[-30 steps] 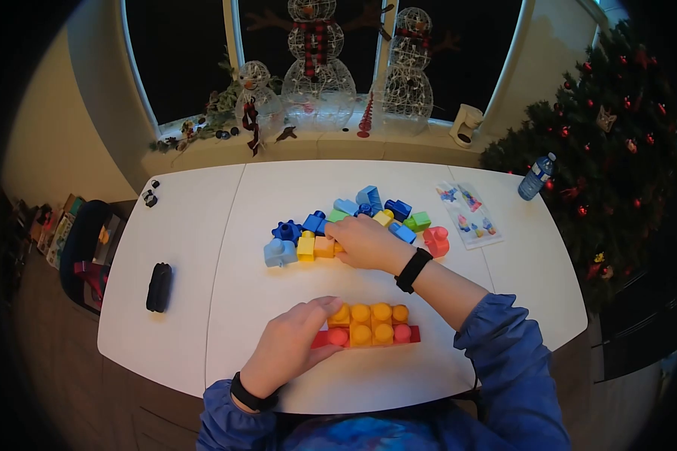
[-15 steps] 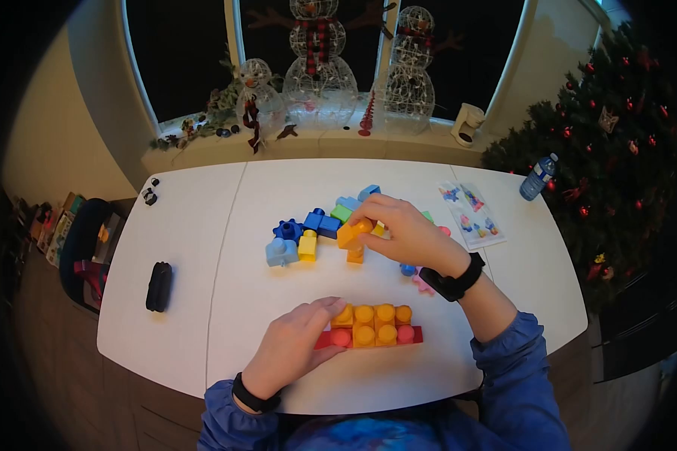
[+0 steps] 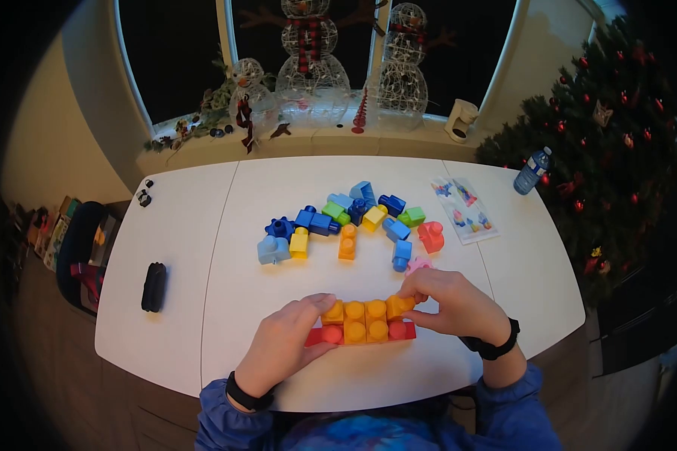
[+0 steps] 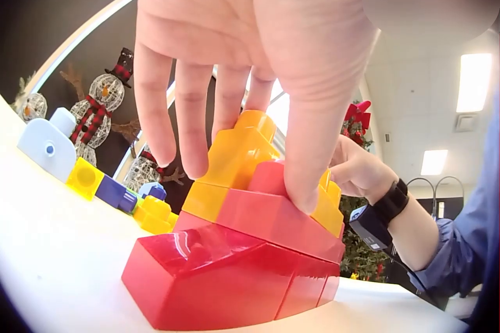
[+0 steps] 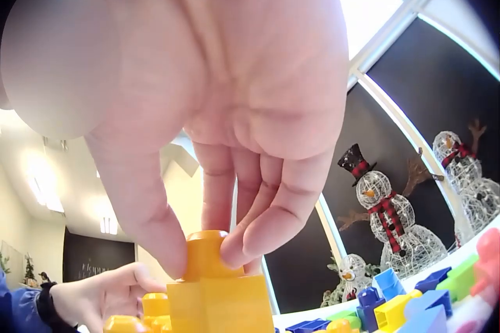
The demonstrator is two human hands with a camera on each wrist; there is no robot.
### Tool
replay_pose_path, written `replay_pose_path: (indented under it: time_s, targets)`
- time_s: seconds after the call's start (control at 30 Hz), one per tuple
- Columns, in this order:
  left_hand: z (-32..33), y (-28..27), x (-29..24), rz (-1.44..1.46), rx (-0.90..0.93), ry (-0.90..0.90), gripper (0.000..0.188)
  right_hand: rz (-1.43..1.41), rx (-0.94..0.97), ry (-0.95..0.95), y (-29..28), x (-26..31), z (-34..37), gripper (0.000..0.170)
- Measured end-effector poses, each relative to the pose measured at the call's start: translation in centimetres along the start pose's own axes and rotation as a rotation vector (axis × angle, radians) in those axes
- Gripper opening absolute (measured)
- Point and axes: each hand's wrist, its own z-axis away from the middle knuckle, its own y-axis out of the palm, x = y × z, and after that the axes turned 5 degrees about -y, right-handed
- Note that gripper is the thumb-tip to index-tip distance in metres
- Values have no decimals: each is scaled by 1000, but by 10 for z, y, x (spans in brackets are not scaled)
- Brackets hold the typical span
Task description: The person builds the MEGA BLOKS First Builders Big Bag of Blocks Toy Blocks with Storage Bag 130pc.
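Note:
In front of the person lies a toy block build, with orange blocks (image 3: pixel 355 322) on a red base (image 4: pixel 219 274). My left hand (image 3: pixel 284 340) grips its left end, thumb on the near side and fingers on the far side. My right hand (image 3: pixel 459 307) pinches the stud of an orange block (image 5: pixel 223 302) between thumb and fingertips, at the build's right back corner. Farther back, a two-stud orange block (image 3: pixel 347 243) lies apart from its neighbours. A blue block (image 3: pixel 402 255) and a pink piece (image 3: pixel 420 264) lie just beyond the right hand.
Several loose blocks, among them a light blue one (image 3: pixel 274 250), a yellow one (image 3: pixel 299 243) and a coral one (image 3: pixel 431 237), form an arc. A picture sheet (image 3: pixel 465 210) and a water bottle (image 3: pixel 532 171) are back right. A black case (image 3: pixel 153 287) lies left on the white table (image 3: pixel 263 301).
The right hand picked an orange block from the pile and carried it toward the person to the build's right end. The left hand has stayed on the build.

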Motion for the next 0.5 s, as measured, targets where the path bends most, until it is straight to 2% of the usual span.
replay_pose_path:
  time_s: [0.13,0.5]
  targets:
    - [0,0,0,1,-1,-9,63,-15,-65,-10,20,-3,6,23]
    - [2,0,0,-5,-15,6,64,-28,-132,-19,28,-9,10,27]
